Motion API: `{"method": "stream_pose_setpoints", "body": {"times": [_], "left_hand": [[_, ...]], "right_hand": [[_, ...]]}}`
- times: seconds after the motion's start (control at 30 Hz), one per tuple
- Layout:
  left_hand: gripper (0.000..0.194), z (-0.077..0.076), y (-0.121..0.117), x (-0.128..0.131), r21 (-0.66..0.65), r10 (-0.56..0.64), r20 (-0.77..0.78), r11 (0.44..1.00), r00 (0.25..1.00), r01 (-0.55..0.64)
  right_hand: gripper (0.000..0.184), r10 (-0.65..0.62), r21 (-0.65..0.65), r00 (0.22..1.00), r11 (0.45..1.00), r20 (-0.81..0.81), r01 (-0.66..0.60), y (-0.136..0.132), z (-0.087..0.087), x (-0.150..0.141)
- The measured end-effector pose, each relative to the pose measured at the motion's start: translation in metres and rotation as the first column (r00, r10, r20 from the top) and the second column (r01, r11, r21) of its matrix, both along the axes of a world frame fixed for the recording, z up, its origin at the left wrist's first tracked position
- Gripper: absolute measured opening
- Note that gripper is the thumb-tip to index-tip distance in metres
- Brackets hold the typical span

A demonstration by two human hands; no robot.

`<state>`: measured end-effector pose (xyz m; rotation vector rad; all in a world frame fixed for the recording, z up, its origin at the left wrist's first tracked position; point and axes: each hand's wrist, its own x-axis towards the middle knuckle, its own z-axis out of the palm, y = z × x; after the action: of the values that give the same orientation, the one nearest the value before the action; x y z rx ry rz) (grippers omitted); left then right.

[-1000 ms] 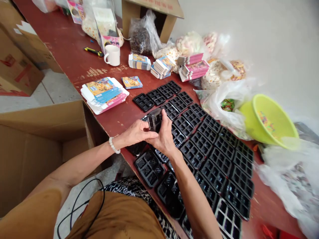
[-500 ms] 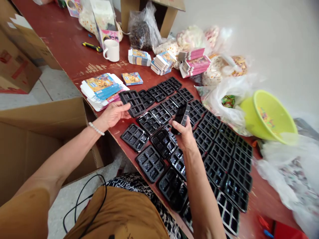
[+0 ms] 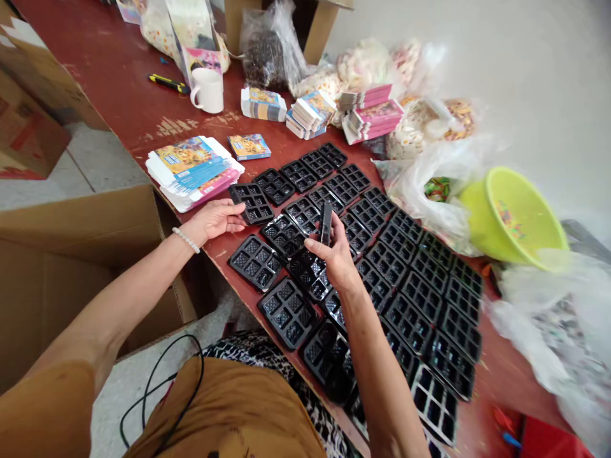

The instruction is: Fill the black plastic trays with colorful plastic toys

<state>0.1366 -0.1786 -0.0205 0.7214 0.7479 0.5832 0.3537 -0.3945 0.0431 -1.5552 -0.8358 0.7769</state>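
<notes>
My left hand (image 3: 217, 221) pinches the near left edge of a black plastic tray with small square compartments (image 3: 252, 203), thumb at its rim. That tray lies level at the left end of the rows, low over or on the table; I cannot tell which. In my right hand (image 3: 337, 251) is another black tray (image 3: 326, 224), seen edge-on between thumb and fingers above the rows. Whether it is a single tray or a few nested ones is unclear. Below and around both hands, several like trays (image 3: 284, 312) are laid out side by side.
Flat printed boxes (image 3: 191, 168) lie stacked left of the trays, near a folded box (image 3: 249, 146). Behind stand a white mug (image 3: 207, 90), a yellow cutter (image 3: 168, 83), box bundles (image 3: 375, 121) and filled plastic bags. A lime-green tub (image 3: 515, 216) is at right; an open carton (image 3: 86, 273) at left.
The tray in my left hand has come down flatter beside its neighbour. My right hand has shifted left and its tray has turned edge-on. The view has moved slightly.
</notes>
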Motion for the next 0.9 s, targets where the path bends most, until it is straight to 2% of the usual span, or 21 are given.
{"method": "stream_pose_setpoints", "body": {"times": [0.2,0.33,0.47,0.6,0.67,0.73,0.77,0.83,0.9], "left_hand": [[0.04,0.003,-0.001,-0.003,-0.014,0.049,0.032,0.999,0.998,-0.048],[0.035,0.007,-0.003,-0.005,0.01,0.003,0.04,1.0,0.999,-0.003],[0.032,0.007,-0.008,-0.013,0.085,-0.038,-0.093,0.995,0.995,0.046],[0.029,0.005,-0.014,-0.026,0.224,-0.045,-0.269,0.969,0.962,0.107],[0.029,0.007,-0.017,-0.032,0.313,0.008,-0.3,0.945,0.954,0.09],[0.029,0.015,-0.027,-0.035,0.414,0.062,-0.269,0.908,0.961,0.058],[0.028,0.02,-0.035,-0.035,0.468,0.052,-0.242,0.881,0.969,0.07],[0.025,0.033,-0.061,-0.032,0.563,-0.069,-0.193,0.809,0.979,0.168],[0.022,0.046,-0.096,-0.025,0.619,-0.261,-0.173,0.721,0.95,0.311]], "right_hand": [[0.118,0.007,0.0,1.0,1.0,-0.007,-0.007,-0.002,-0.002,-0.003],[0.122,0.027,-0.011,0.999,1.0,0.025,-0.026,-0.001,0.001,-0.009],[0.123,0.063,-0.018,0.995,0.998,0.082,-0.062,-0.001,0.003,-0.015],[0.124,0.11,-0.018,0.985,0.994,0.133,-0.108,-0.002,0.001,-0.02],[0.125,0.139,-0.022,0.975,0.99,0.172,-0.137,-0.003,-0.001,-0.023],[0.123,0.165,-0.028,0.958,0.986,0.233,-0.163,-0.004,-0.003,-0.027],[0.122,0.177,-0.036,0.947,0.984,0.27,-0.173,-0.005,-0.004,-0.03],[0.122,0.202,-0.062,0.916,0.979,0.345,-0.192,-0.007,-0.004,-0.039],[0.125,0.244,-0.088,0.879,0.97,0.409,-0.229,-0.011,-0.005,-0.049]]}}
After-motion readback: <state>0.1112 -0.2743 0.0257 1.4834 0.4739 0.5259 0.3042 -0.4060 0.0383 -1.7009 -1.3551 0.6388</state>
